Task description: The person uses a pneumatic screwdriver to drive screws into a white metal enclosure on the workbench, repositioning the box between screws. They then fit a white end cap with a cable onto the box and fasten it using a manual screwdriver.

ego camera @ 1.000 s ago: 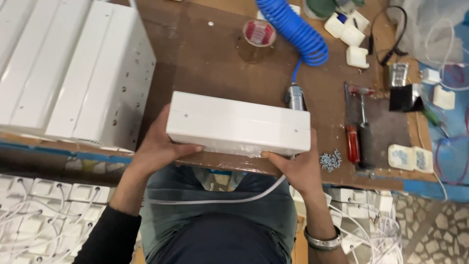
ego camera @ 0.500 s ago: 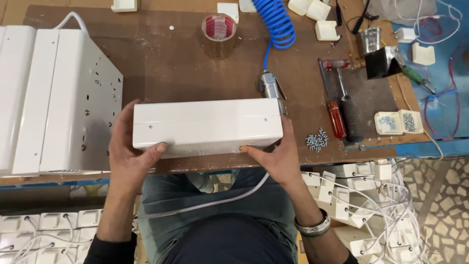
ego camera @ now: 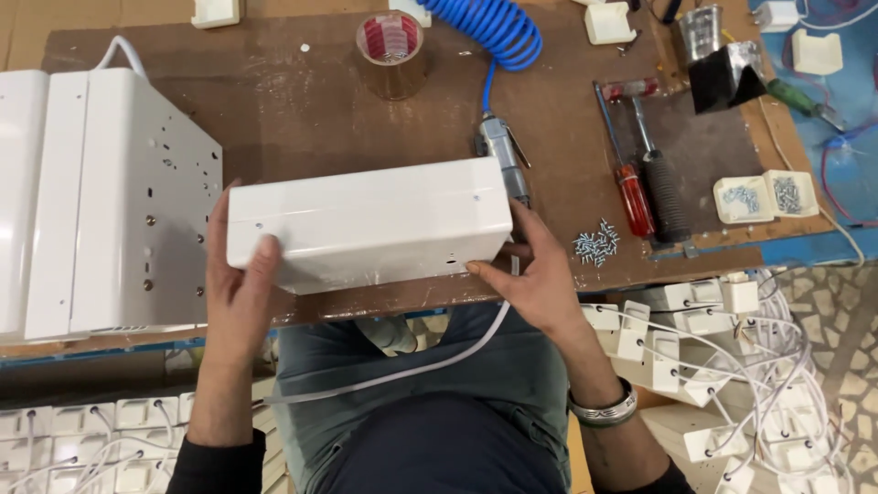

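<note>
1. Left hand [ego camera: 233, 293] grips the left end of a white box [ego camera: 370, 224]: thumb on the near face, fingers wrapped round the end and hidden behind it.
2. Right hand [ego camera: 540, 279] clasps the right end of the box: thumb pressed on the near lower corner, fingers up along the end wall.
3. Box sits above the near edge of the bench [ego camera: 302, 119], long side across the view, tilted slightly up to the right. Cannot tell whether its underside touches the bench.
4. White cable [ego camera: 412, 366] runs from under the box across the lap toward the left.
5. Air tool [ego camera: 503, 155] lies just behind the box's right end, partly hidden by it; blue coiled hose [ego camera: 494, 27] leads from it to the far edge.
6. Tape roll [ego camera: 391, 53] stands on the bench beyond the box, well apart.
7. Large white casing [ego camera: 119, 201] sits left of the box, near the left hand, perforated side facing the box.
8. Loose screws [ego camera: 594, 242] lie just beside the right hand, on the bench.
9. Red-handled screwdriver [ego camera: 626, 178] and black-handled tool [ego camera: 663, 187] lie side by side right of the screws.
10. Two small white trays [ego camera: 764, 197] with screws sit further right.
11. Bracelet [ego camera: 604, 412] on the right wrist.
12. White plugs [ego camera: 695, 366] with cords piled below the bench, right side.
</note>
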